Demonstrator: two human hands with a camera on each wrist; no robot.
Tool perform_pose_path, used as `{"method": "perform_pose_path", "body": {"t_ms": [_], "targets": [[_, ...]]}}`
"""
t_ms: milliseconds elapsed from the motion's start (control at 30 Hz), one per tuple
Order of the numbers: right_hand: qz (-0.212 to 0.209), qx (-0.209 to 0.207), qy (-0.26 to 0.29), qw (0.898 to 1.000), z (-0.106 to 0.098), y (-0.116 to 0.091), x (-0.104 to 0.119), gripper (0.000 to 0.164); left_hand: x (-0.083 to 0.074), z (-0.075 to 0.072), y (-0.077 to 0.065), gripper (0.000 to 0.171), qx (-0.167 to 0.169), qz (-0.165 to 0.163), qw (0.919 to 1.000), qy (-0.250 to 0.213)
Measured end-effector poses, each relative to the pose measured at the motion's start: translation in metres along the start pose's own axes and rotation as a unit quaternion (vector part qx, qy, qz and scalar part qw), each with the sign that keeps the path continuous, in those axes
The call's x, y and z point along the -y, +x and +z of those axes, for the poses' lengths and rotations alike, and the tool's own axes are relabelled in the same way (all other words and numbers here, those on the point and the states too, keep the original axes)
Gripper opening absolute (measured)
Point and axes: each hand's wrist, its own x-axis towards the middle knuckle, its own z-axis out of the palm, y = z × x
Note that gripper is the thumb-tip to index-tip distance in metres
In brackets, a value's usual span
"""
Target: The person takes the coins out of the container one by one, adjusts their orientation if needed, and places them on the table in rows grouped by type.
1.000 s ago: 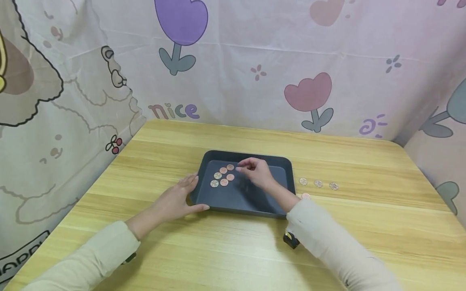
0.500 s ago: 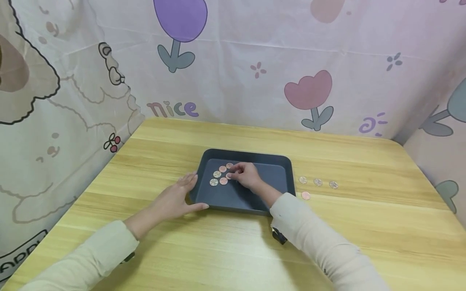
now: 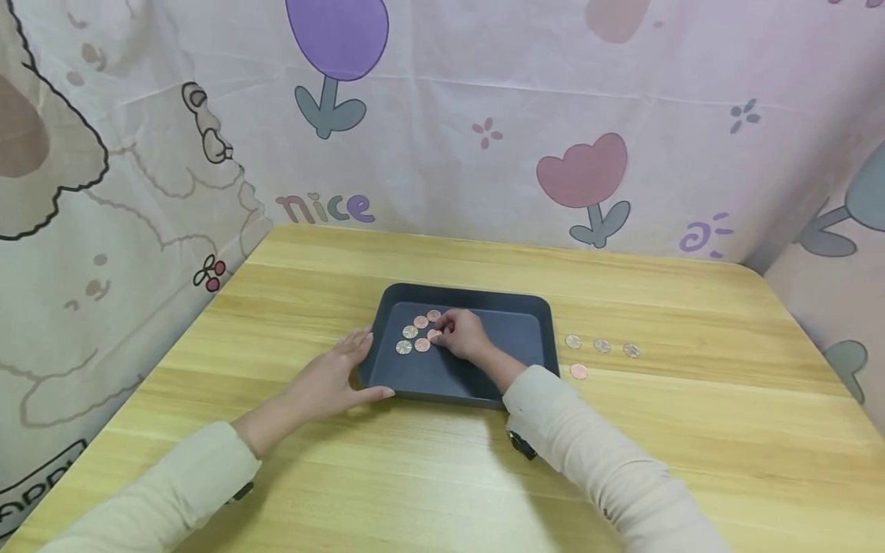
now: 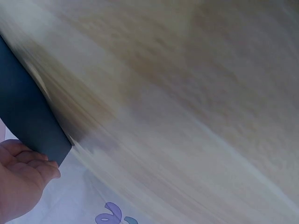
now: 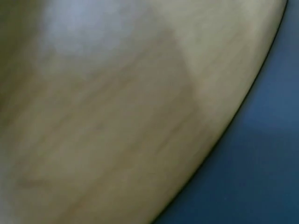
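In the head view a dark grey rectangular tray [image 3: 477, 382] lies on the wooden table. My left hand [image 3: 332, 376] rests against its near left corner, thumb along the front wall and fingers at the left wall. The left wrist view shows the left hand [image 4: 23, 177] at the tray's dark wall [image 4: 28, 98]. Over the tray, my right hand [image 3: 465, 335] pinches at the edge of a copper coin [image 3: 432, 336]. Beside it lie more coins, copper ones [image 3: 422, 345] and gold-toned ones [image 3: 404, 347]. The right wrist view shows no hand, only table and tray [image 5: 252, 168].
Right of the tray, three silvery coins [image 3: 602, 346] lie in a row on the table [image 3: 691, 430], with a pinkish copper coin [image 3: 578, 372] in front of them. A printed cloth [image 3: 442, 169] hangs behind the table and along the sides.
My right hand has moved left and down from beside the far coins to the inner copper coin, then stayed there. The left hand keeps its place at the tray corner.
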Motion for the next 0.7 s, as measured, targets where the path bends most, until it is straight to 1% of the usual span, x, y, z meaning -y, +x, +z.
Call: {"method": "perform_pose_path", "body": {"t_ms": [167, 367, 500, 700], "targets": [[0.002, 0.012, -0.04, 0.999, -0.002, -0.003, 0.006, 0.015, 0.0, 0.0, -0.001, 0.098, 0.0, -0.005, 1.0, -0.001], [0.022, 0.002, -0.046, 0.999, -0.009, -0.013, 0.008, 0.015, -0.001, 0.0, -0.001, 0.097, 0.0, -0.007, 1.0, -0.001], [0.025, 0.005, -0.032, 0.999, -0.016, -0.022, 0.006, 0.016, -0.001, -0.001, -0.002, 0.097, -0.001, -0.005, 1.0, 0.001], [0.038, 0.019, 0.018, 0.999, -0.027, -0.036, 0.002, 0.015, -0.001, -0.001, -0.001, 0.096, -0.005, -0.002, 1.0, 0.002]]}}
